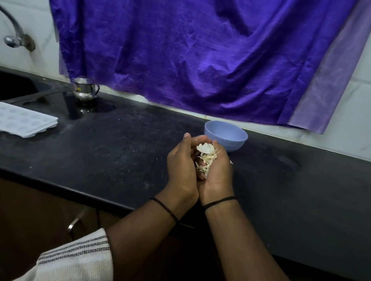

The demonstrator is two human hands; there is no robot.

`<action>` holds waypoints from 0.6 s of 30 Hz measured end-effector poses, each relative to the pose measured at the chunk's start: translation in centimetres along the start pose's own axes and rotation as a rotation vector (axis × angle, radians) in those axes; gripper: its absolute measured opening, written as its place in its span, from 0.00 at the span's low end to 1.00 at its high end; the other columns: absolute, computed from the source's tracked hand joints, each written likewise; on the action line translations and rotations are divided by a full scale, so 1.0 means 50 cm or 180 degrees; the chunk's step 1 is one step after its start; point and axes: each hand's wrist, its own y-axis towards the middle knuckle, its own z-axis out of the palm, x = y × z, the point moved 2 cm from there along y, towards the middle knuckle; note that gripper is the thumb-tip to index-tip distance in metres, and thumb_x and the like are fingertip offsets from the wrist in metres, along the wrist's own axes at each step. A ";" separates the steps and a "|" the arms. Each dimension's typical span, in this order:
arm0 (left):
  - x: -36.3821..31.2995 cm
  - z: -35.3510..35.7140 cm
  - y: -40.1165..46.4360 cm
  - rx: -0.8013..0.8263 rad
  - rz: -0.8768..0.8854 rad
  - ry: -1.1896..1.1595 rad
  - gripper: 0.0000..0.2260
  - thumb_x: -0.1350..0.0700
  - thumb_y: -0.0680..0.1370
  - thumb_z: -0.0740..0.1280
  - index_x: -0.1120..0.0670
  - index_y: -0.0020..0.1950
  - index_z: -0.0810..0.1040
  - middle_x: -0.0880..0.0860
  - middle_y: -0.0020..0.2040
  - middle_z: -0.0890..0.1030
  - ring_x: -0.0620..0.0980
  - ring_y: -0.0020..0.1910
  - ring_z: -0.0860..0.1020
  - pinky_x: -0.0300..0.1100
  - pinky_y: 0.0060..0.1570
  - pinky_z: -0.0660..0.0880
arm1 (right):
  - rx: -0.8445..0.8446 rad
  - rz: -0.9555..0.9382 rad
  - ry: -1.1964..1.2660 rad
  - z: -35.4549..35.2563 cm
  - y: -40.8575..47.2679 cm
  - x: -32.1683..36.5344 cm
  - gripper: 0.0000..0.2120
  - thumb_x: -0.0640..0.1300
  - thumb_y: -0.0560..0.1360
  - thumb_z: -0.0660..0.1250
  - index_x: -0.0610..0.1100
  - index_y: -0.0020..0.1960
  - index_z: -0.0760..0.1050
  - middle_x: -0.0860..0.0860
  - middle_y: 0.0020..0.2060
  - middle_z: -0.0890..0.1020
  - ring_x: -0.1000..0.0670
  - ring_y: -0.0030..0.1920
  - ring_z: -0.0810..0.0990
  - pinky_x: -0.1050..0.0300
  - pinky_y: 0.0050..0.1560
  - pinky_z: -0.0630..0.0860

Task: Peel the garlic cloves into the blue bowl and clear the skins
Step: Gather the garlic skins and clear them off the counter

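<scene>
Papery garlic skins (206, 156) cupped between left hand (182, 162) and right hand (218, 172).
Clearing step, I judge; next, carry them off without spilling near the blue bowl (225, 136).

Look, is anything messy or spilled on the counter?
Mostly tidy. One small white scrap lies on the black counter beside the right hand, probably a stray skin. The other garlic skins sit cupped between both hands, near the blue bowl.

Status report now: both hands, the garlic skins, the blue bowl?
Left hand and right hand cupped together around garlic skins. Blue bowl just beyond, on counter. Nothing in the way.
</scene>
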 end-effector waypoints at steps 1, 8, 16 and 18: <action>-0.014 -0.022 -0.015 -0.0003 0.0048 0.0002 0.19 0.50 0.84 0.57 0.61 0.53 0.83 0.58 0.50 0.86 0.55 0.52 0.84 0.54 0.60 0.78 | 0.0051 0.0092 -0.0009 0.012 -0.023 -0.017 0.15 0.48 0.78 0.65 0.39 0.57 0.81 0.43 0.49 0.85 0.47 0.44 0.85 0.55 0.41 0.80; -0.114 -0.194 -0.104 -0.0197 0.0529 0.0077 0.19 0.50 0.84 0.56 0.61 0.54 0.82 0.58 0.51 0.85 0.54 0.54 0.84 0.50 0.55 0.78 | 0.0647 0.0916 0.0286 0.099 -0.165 -0.166 0.16 0.52 0.79 0.62 0.41 0.51 0.79 0.45 0.42 0.83 0.49 0.38 0.83 0.61 0.31 0.79; -0.217 -0.417 -0.187 -0.0667 0.0855 -0.0272 0.21 0.48 0.84 0.55 0.63 0.58 0.79 0.61 0.54 0.84 0.54 0.48 0.83 0.35 0.28 0.76 | 0.1083 0.1732 0.0210 0.177 -0.282 -0.361 0.17 0.54 0.79 0.60 0.43 0.38 0.72 0.51 0.21 0.68 0.57 0.16 0.62 0.68 0.14 0.55; -0.223 -0.463 -0.207 -0.0816 0.0968 -0.0363 0.21 0.48 0.84 0.55 0.64 0.59 0.79 0.61 0.55 0.84 0.56 0.56 0.83 0.37 0.35 0.79 | 0.1155 0.1895 0.0201 0.185 -0.303 -0.408 0.17 0.54 0.79 0.59 0.43 0.38 0.72 0.51 0.21 0.67 0.57 0.16 0.62 0.68 0.13 0.55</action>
